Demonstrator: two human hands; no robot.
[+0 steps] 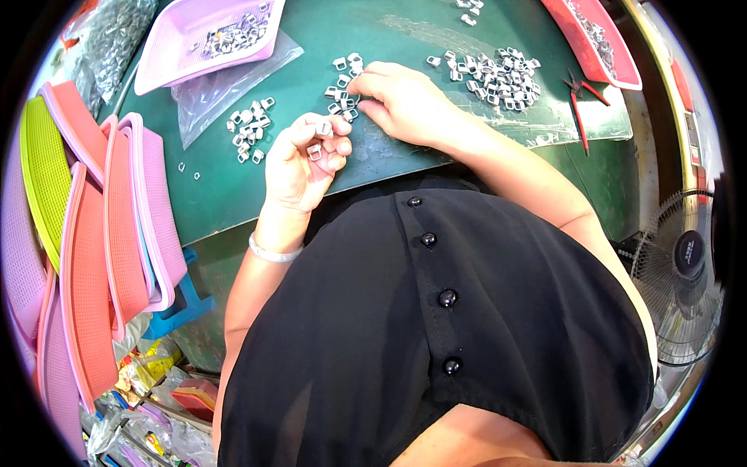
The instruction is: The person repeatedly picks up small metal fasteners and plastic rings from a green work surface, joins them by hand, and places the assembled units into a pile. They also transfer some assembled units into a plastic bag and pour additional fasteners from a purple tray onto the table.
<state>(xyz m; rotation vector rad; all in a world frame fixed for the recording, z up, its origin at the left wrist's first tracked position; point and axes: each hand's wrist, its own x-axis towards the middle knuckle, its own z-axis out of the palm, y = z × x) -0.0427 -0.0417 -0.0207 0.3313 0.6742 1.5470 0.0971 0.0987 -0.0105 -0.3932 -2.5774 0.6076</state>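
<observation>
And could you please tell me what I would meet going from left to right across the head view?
Lime basket, lilac tray, left hand, right hand, largest pile of metal pieces, pliers, fan.

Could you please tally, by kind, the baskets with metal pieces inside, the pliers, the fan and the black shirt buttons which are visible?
Baskets with metal pieces inside: 2 (purple basket, pinkish-red basket)
Pliers: 1
Fan: 1
Black shirt buttons: 4
Total: 8
</observation>
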